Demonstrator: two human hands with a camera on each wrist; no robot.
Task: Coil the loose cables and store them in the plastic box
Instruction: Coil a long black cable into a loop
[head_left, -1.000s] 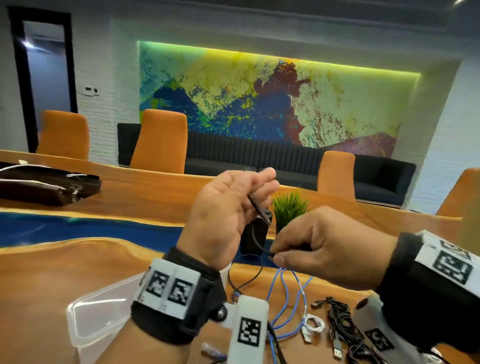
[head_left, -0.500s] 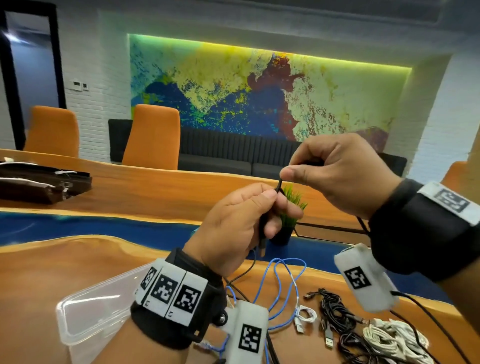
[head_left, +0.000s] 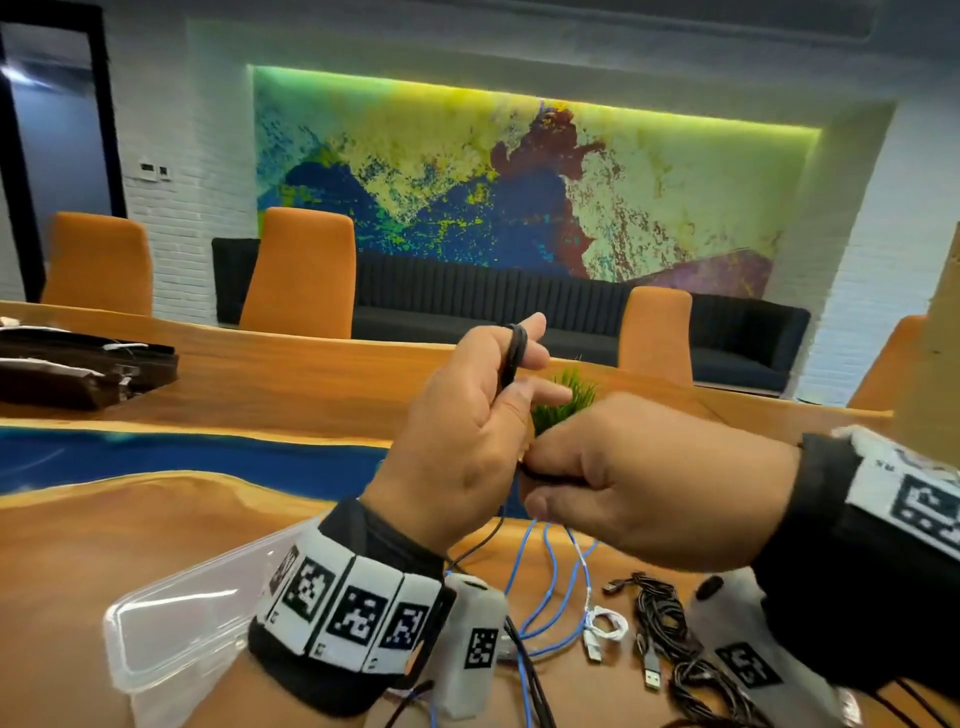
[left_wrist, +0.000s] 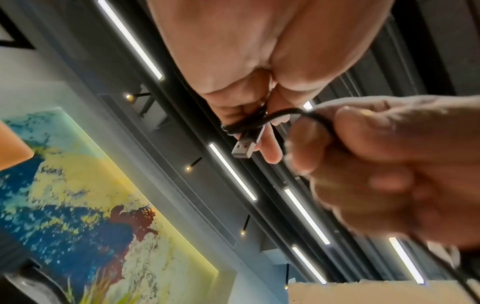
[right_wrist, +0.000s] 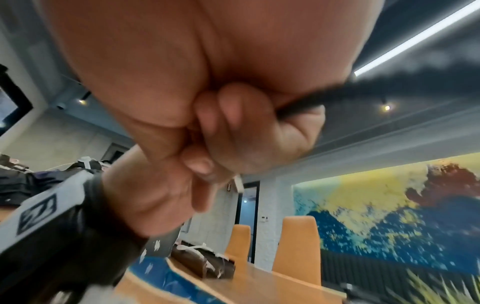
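Lowering right hand (head_left: 654, 488) (cable (head_left: 514, 353) gripped)

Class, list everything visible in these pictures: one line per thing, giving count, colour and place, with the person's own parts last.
black cable: one, black, looped round left fingers, USB plug hanging out
blue cable: one, blue, loose on table
white cable: one, white, coiled beside blue cable
black cable bundle: black, count unclear, table right
plastic box: one, clear, table near left
table: one, wood with blue strip
plant: one, green, behind hands
chairs: four, orange, far side
sofa: one, dark, by wall
left hand: holds coil
right hand: pinches black cable
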